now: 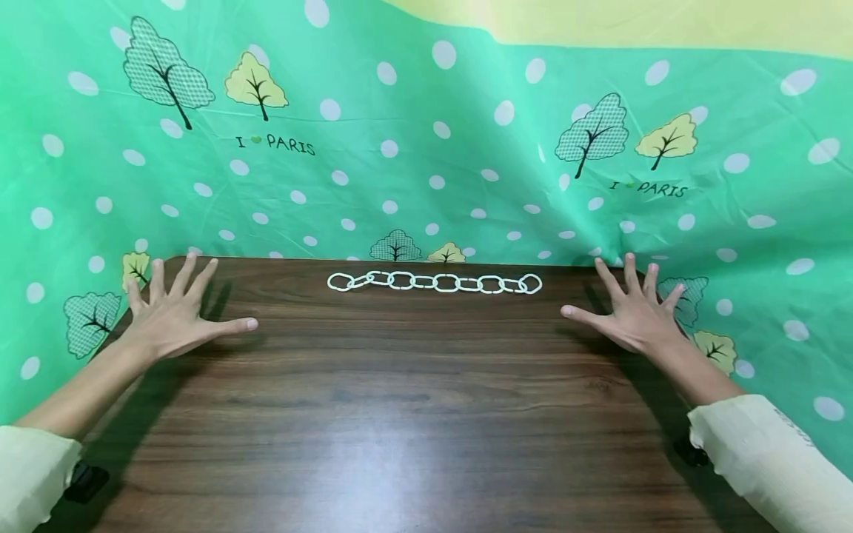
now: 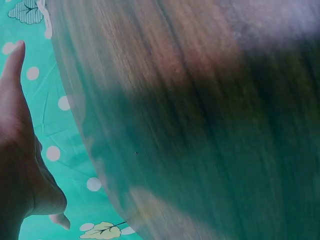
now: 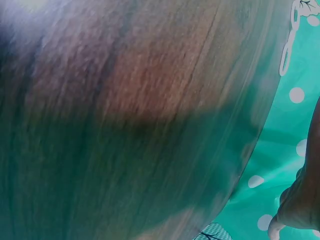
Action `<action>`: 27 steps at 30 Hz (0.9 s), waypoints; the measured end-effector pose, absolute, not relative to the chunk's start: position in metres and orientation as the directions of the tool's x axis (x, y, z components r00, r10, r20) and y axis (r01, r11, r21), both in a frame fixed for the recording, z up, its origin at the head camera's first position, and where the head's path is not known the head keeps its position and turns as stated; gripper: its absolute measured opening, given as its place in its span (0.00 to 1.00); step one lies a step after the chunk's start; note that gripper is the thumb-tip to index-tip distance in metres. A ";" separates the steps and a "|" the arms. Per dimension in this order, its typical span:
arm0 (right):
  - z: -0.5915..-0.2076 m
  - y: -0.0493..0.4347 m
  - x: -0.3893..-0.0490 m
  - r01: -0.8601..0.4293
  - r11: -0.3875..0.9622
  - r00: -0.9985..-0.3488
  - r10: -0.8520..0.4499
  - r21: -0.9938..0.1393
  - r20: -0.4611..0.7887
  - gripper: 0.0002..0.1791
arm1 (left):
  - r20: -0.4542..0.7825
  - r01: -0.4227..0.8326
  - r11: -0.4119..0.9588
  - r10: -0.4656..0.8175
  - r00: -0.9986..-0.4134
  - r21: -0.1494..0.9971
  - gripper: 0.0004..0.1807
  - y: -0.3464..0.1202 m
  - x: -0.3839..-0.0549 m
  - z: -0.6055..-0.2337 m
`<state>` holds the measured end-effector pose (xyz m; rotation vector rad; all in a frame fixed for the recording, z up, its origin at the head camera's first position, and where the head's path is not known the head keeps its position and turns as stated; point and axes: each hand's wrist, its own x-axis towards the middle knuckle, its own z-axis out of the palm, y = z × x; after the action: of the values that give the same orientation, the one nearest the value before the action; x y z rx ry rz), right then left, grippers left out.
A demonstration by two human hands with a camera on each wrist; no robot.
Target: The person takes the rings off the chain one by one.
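A chain (image 1: 446, 283) of several white oval links lies stretched left to right near the far edge of the dark wooden table (image 1: 400, 370). To its left my left hand (image 1: 175, 314) is held with fingers spread and the thumb pointing toward the chain, holding nothing. My right hand (image 1: 636, 314) mirrors it on the other side, fingers spread wide and nothing in it. Both hands are apart from the chain. One end of the chain (image 3: 286, 57) shows at the table edge in the right wrist view, and a bit of it (image 2: 47, 22) in the left wrist view.
A green cloth (image 1: 426, 170) with white dots and printed trees hangs behind the table and along both sides. A yellow band (image 1: 653, 22) crosses its top. Dark straps (image 1: 87, 481) sit at the wrists below pale sleeves (image 1: 33, 474). Light glares on the near tabletop.
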<state>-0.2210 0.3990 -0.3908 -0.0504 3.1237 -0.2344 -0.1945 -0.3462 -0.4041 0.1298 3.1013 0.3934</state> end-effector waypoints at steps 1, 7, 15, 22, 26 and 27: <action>-0.391 0.399 -0.221 -0.033 0.988 -0.999 -0.035 -0.153 -0.007 0.69 | 0.001 0.082 0.966 0.085 -0.996 0.246 0.75 -0.345 -0.194 -0.404; -0.392 0.399 -0.222 -0.031 0.983 -0.999 -0.037 -0.183 -0.028 0.68 | 0.026 0.099 0.963 0.096 -0.995 0.252 0.76 -0.340 -0.195 -0.404; -0.390 0.397 -0.227 -0.028 0.981 -0.998 -0.037 -0.192 -0.041 0.69 | 0.048 0.129 0.952 0.120 -0.992 0.278 0.75 -0.326 -0.197 -0.406; -0.387 0.392 -0.230 -0.033 0.980 -0.997 -0.047 -0.195 -0.067 0.68 | 0.049 0.159 0.938 0.151 -0.987 0.307 0.71 -0.310 -0.199 -0.399; -0.387 0.390 -0.230 -0.026 0.980 -0.993 -0.047 -0.197 -0.106 0.67 | 0.014 0.162 0.936 0.166 -0.986 0.313 0.69 -0.302 -0.199 -0.397; -0.388 0.390 -0.231 -0.024 0.981 -0.993 -0.047 -0.194 -0.112 0.67 | 0.005 0.163 0.936 0.170 -0.986 0.312 0.69 -0.300 -0.199 -0.397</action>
<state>-0.2309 0.3897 -0.3877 -0.0545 3.0101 -0.2928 -0.1989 -0.2998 -0.3969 0.2634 3.0694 0.4926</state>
